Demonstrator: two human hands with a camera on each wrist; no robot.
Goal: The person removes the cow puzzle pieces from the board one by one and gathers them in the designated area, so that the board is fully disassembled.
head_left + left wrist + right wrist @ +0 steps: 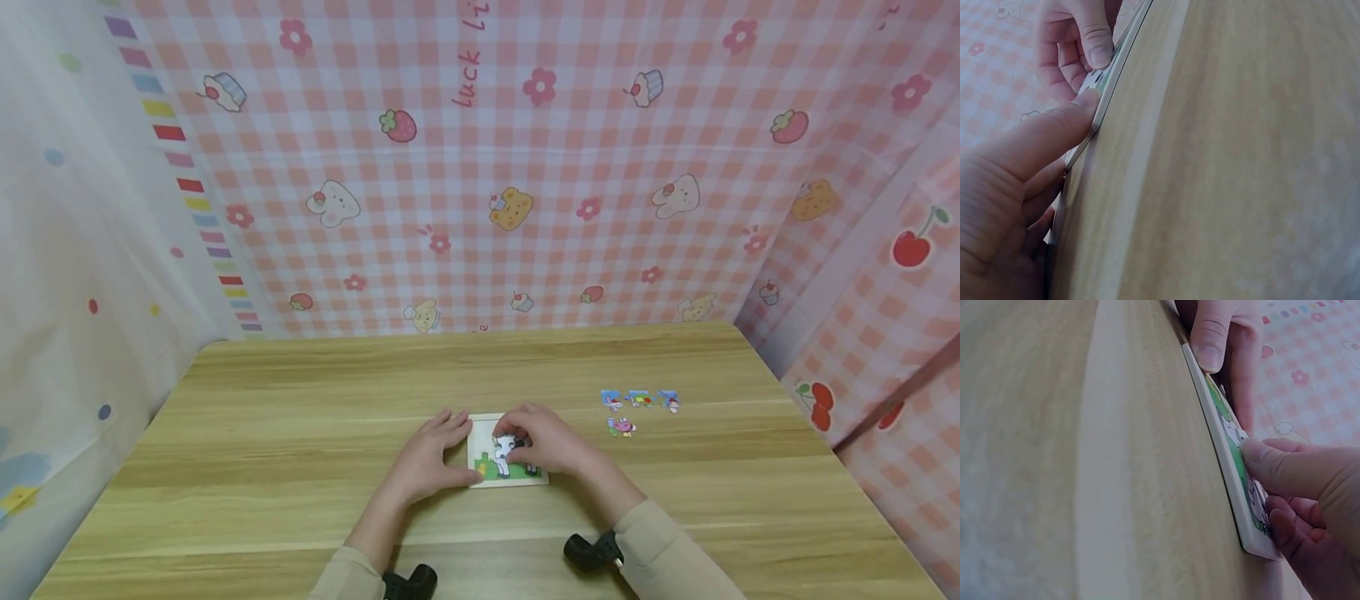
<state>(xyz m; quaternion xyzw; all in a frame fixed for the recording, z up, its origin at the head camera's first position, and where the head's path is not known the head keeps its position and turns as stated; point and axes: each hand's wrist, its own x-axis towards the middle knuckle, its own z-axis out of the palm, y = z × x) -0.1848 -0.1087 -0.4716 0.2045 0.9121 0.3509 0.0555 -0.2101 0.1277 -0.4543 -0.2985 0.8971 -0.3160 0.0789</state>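
One relaxed left hand (429, 463) steadies the cow puzzle tray (483, 432), well inside the worktop's (300, 417) back edge; slackness could let it slide. The right hand (549, 440) pinches a cow piece (504, 445), which could jam if skewed. Four loose pieces (641, 400) lie nearer the right edge.

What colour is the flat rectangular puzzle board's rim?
Pale cream rim, clearest in the right wrist view.
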